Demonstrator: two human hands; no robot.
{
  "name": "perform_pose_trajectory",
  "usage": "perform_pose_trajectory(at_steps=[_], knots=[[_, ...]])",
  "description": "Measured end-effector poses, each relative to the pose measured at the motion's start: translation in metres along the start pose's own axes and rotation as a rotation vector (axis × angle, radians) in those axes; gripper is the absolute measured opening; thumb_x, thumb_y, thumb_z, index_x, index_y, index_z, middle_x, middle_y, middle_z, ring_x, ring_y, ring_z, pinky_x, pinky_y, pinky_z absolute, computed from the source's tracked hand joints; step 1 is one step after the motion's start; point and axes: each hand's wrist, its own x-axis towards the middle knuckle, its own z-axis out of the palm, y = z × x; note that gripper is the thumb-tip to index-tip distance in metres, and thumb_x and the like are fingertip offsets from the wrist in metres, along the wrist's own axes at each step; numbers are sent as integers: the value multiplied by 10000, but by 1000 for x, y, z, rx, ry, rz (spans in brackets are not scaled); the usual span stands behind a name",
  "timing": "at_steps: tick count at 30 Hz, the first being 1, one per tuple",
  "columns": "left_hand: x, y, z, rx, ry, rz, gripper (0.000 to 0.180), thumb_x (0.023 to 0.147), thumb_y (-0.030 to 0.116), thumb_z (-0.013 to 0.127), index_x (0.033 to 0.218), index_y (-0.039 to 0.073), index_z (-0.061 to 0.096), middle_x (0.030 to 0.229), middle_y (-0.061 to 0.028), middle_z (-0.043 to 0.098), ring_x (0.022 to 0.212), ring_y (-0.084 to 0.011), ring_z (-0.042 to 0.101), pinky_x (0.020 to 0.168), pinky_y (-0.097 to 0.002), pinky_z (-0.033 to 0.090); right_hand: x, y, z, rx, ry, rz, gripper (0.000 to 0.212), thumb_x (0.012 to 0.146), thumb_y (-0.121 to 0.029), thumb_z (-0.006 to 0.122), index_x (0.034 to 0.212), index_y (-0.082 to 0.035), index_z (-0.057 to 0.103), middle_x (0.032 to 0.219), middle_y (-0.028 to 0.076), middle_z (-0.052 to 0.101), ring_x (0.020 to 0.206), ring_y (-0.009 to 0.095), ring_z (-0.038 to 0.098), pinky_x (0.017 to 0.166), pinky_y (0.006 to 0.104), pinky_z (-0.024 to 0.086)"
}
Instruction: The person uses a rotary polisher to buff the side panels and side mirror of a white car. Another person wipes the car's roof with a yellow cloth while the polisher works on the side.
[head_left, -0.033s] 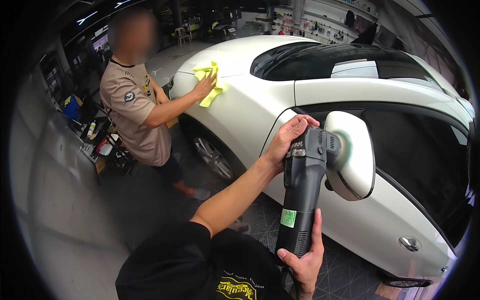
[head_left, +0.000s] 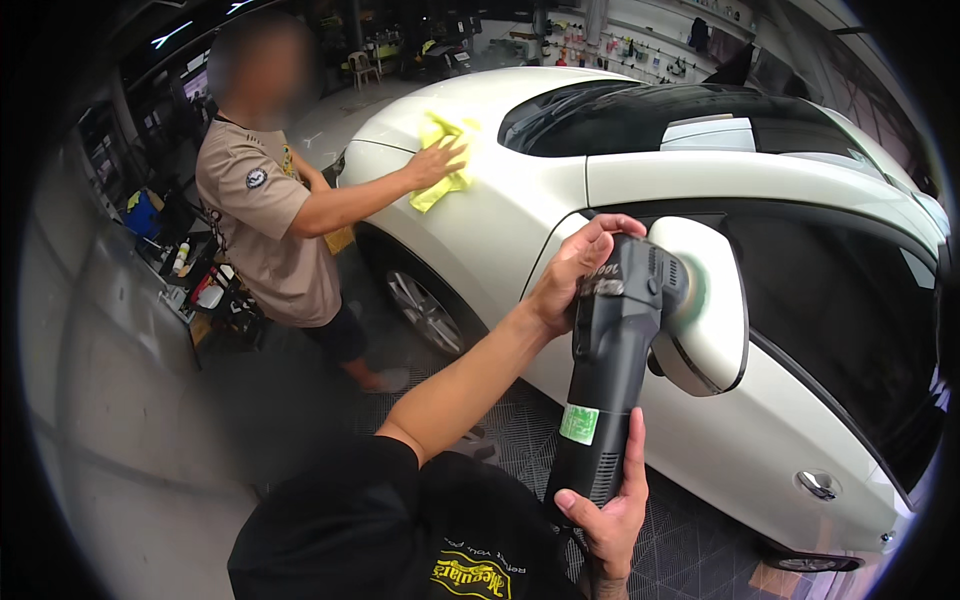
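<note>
Polisher (head_left: 612, 370) pressed to the white side mirror (head_left: 712, 300), left hand (head_left: 572, 270) fingers closed over its head, right hand (head_left: 608, 500) fingers gripping its body. Mirror polishing looks underway; beyond the mirror, a co-worker wipes the fender with a yellow cloth (head_left: 440, 160).

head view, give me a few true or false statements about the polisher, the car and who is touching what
1. The left hand rests on the head of the black polisher. True.
2. The right hand holds a yellow cloth. False: it grips the polisher's lower handle; the yellow cloth is under a co-worker's hand on the front of the car.
3. The polisher's pad is pressed against the white side mirror. True.
4. The car is red. False: it is white, with dark windows.
5. The co-worker stands behind the rear wheel. False: the co-worker stands by the front wheel.
</note>
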Motion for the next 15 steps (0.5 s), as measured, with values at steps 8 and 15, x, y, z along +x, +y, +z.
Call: perform_pose_trajectory(at_steps=[8,15], knots=[[52,30,21,254,-7,-103,505,755,153,652,1220,-7,536,1072,-135,605,907,-198,642,821,-296,542,38,-35,12,198,-169,-110,1089,724,-182,828,1524,-62,99,1485,161,281,1375,247,287,1109,348,251],[122,29,15,416,-167,-261,500,789,251,623,1218,5,553,998,-104,627,825,-141,630,752,-258,522,85,-42,20,201,-125,-229,1268,666,-258,866,1520,-78,-54,1512,229,165,1430,319,136,1150,402,148]])
